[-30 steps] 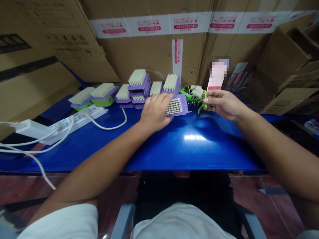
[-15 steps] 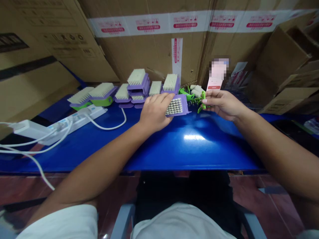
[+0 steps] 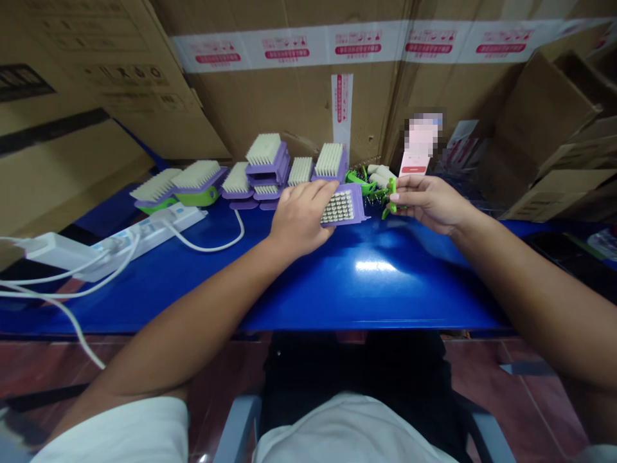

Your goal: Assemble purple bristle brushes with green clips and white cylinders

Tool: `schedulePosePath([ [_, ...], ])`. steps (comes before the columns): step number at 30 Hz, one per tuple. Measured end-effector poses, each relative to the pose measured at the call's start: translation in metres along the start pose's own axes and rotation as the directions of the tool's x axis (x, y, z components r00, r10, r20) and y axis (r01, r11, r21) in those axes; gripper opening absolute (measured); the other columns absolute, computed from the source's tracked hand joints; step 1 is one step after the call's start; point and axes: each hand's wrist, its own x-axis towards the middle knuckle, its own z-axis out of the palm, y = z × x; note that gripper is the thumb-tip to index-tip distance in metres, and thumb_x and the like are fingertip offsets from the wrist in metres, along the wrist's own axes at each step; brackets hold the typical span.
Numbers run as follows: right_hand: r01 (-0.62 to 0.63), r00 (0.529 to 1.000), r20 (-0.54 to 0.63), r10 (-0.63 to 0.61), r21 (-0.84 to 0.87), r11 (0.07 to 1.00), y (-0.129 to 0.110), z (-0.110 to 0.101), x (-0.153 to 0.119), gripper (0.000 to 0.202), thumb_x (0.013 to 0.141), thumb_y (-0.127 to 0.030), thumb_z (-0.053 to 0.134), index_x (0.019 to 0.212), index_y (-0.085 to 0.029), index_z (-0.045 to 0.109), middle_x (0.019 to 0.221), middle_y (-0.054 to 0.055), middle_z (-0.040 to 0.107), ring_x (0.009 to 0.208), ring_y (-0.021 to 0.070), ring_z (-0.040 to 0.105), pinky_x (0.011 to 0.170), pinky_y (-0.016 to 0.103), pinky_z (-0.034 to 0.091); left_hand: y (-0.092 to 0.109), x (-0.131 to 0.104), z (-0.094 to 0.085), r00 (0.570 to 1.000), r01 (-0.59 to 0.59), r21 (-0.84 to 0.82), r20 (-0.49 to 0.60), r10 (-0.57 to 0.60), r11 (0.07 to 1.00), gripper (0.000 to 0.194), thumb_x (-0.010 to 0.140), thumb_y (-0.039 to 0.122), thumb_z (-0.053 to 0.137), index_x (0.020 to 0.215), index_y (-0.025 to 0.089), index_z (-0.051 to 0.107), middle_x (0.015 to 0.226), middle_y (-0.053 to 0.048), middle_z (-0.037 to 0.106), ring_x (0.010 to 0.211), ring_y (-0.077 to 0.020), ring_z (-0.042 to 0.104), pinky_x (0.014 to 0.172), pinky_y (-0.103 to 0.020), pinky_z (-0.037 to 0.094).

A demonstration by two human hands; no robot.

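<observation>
My left hand (image 3: pixel 303 217) is closed round a purple brush part (image 3: pixel 357 202), its face with rows of pale round tuft ends (image 3: pixel 337 207) turned towards me. The palm hides its left end. To the right, my right hand (image 3: pixel 434 202) pinches a small bright green plastic piece (image 3: pixel 393 196) between thumb and fingers, apart from the purple part. Just behind the hands lie green plastic pieces (image 3: pixel 364 185) and pale cylinders (image 3: pixel 384 175). A purple-backed brush with pale bristles (image 3: pixel 330 161) stands behind my left hand.
Several more bristle brushes (image 3: pixel 196 175) line the back of the blue table (image 3: pixel 308 296), some stacked. A white power strip (image 3: pixel 139 235) with cables lies at left. Cardboard boxes (image 3: pixel 289 90) wall off the back. A lit phone screen (image 3: pixel 418 145), partly blurred out, stands behind my right hand.
The green piece in my right hand has shifted very slightly to the left. My left hand keeps its hold on the purple brush part.
</observation>
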Motion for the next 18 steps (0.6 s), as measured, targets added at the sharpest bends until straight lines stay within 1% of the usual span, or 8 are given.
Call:
schedulePosePath([
  [5,0.005,1.0,0.017,-0.004,-0.018,1.0,0.0013,-0.0007,0.0004,0.049,0.05,-0.027,0.112,0.084,-0.023,0.077,0.08,-0.001,0.075,0.075,0.0159,0.07,0.076,0.036,0.06,-0.0001,-0.0004,0.0006,1.0,-0.018,0.005,-0.011,0.018,1.0,0.07,0.093,0.028,0.074,0.16,0.017,0.057,0.158,-0.018,0.067,0.146,-0.0402,0.062,0.121,-0.053,0.048],
  [12,-0.004,1.0,0.023,0.005,-0.02,1.0,0.0007,0.0002,-0.0005,0.051,0.047,-0.029,0.113,0.084,-0.023,0.078,0.079,-0.002,0.076,0.075,0.0158,0.07,0.077,0.035,0.06,0.0013,-0.0004,-0.001,1.0,-0.023,0.001,-0.004,0.023,1.0,0.07,0.094,0.028,0.074,0.161,0.017,0.056,0.158,-0.018,0.067,0.146,-0.0413,0.062,0.121,-0.055,0.048],
  [18,0.0,1.0,0.031,0.001,-0.023,1.0,0.0013,0.0014,-0.0015,0.048,0.051,-0.027,0.112,0.083,-0.023,0.077,0.08,-0.001,0.077,0.078,0.0169,0.071,0.078,0.035,0.06,0.0025,-0.0004,-0.0018,1.0,-0.023,-0.001,-0.001,0.023,1.0,0.071,0.093,0.027,0.073,0.161,0.016,0.057,0.159,-0.019,0.067,0.146,-0.0421,0.061,0.121,-0.056,0.048],
])
